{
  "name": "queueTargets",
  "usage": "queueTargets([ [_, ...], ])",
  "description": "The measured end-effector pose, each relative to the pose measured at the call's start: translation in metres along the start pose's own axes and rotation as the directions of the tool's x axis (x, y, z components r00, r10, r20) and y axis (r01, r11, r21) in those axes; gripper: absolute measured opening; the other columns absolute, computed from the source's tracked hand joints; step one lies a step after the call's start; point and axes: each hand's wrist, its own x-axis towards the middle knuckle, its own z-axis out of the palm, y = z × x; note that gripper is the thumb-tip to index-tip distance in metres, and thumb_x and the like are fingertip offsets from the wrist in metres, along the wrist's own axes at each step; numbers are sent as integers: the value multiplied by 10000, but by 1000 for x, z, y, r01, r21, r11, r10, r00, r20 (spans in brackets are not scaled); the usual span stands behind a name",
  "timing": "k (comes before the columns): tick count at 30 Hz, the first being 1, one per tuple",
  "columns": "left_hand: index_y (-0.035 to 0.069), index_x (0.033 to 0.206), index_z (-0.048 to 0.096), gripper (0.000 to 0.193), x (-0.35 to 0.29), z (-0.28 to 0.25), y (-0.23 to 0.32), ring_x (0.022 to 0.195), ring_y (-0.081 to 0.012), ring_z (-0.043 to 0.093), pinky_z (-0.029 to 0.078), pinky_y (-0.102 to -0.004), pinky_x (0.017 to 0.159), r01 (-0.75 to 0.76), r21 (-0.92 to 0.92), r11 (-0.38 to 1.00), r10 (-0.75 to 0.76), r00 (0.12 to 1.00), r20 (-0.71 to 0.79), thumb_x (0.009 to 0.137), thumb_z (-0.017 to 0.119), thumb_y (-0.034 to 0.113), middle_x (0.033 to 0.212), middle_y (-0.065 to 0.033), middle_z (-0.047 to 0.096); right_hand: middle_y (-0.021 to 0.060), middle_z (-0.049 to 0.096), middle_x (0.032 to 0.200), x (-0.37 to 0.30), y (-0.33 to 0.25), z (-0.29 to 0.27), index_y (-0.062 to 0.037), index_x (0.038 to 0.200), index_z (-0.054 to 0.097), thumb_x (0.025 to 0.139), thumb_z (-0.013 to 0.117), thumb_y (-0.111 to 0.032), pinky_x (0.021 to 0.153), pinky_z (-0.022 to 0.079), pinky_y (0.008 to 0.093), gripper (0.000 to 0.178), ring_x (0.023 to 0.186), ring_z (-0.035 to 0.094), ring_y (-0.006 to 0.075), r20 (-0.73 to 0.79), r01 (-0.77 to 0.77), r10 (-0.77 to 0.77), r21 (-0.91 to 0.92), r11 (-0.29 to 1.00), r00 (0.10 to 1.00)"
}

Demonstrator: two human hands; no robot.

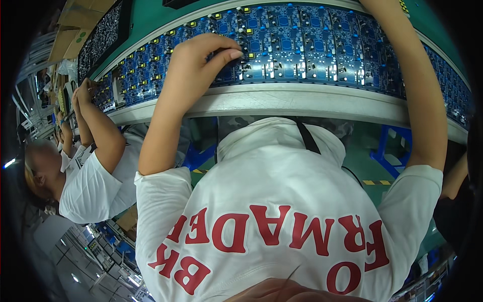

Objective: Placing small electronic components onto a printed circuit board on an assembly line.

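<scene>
A long row of blue circuit boards lies side by side along the line in front of me. My left hand is over the boards left of the middle, its thumb and forefinger pinched together close to the board surface. Whatever the pinch holds is hidden or too small to name. Right beside those fingertips sits a small yellow component on a board. Boards on the left carry many such yellow parts; those on the right show none. Reaching across the boards, my right hand is cut off by the top edge, its fingers out of sight.
A pale metal rail runs along the near side of the boards. Beyond them is a green surface with a black tray of small parts. At left, a co-worker in white reaches to the same line. Cardboard stands far left.
</scene>
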Motion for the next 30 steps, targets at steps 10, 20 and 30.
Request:
queueTargets([
  [10,33,922,766,134,-2,13,3,847,-321,693,507,-414,838,-124,256,959,150,985,-84,913,715,157,894,-109,742,179,683,891,-2,2,2,-7,848,716,844,628,-113,867,508,473,137,936,652,369,-36,41,-39,65,997,999],
  [20,34,928,764,127,-2,13,-1,859,-318,690,508,-417,828,-129,260,957,154,985,-79,911,715,150,887,-108,738,183,681,897,-1,-4,-1,-4,868,713,858,625,-115,870,506,476,143,938,648,378,-46,38,-34,87,996,998],
  [30,51,911,768,98,-5,15,-2,856,-304,686,525,-401,800,-187,342,921,234,967,-100,876,760,142,884,-95,739,190,685,905,-5,-3,-4,4,880,709,872,626,-115,875,506,468,145,952,646,377,-35,46,-42,119,992,998],
])
